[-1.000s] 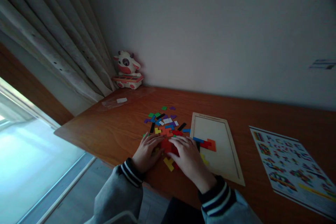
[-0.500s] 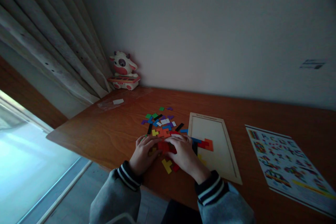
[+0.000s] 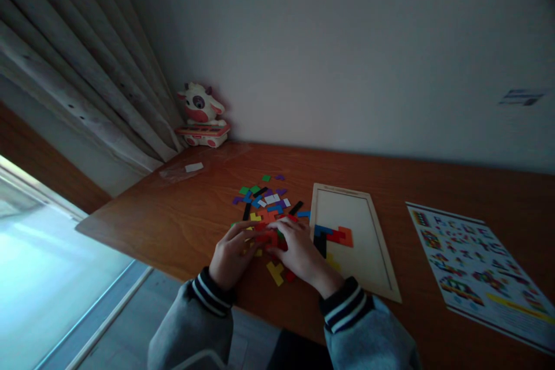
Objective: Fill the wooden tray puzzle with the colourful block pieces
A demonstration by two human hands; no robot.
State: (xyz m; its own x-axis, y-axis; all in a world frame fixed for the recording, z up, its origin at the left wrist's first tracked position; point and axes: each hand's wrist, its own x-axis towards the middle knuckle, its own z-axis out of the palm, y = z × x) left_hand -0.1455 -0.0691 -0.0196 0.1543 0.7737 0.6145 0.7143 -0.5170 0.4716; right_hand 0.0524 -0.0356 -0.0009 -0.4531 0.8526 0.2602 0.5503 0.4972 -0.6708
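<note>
Several red puzzle pieces are bunched between my two hands, lifted a little or resting on the pile; I cannot tell which. My left hand has its fingers curled against their left side. From the right, my right hand pinches at the same red pieces, thumb below and fingers above, partly hiding them. A yellow puzzle piece lies on the table just below the hands. Right of my right hand is a wooden puzzle tray with blue, black, red, orange and yellow pieces in its left part.
Behind my hands are scattered loose pieces, among them a green piece and a black bar. A printed pattern sheet lies at the right. A toy cow with a keyboard stands in the back left corner of the wooden table.
My fingers have shifted over the red pieces, which sit differently between my hands, and a bit of green now shows by my right hand. The tray and sheet stay put.
</note>
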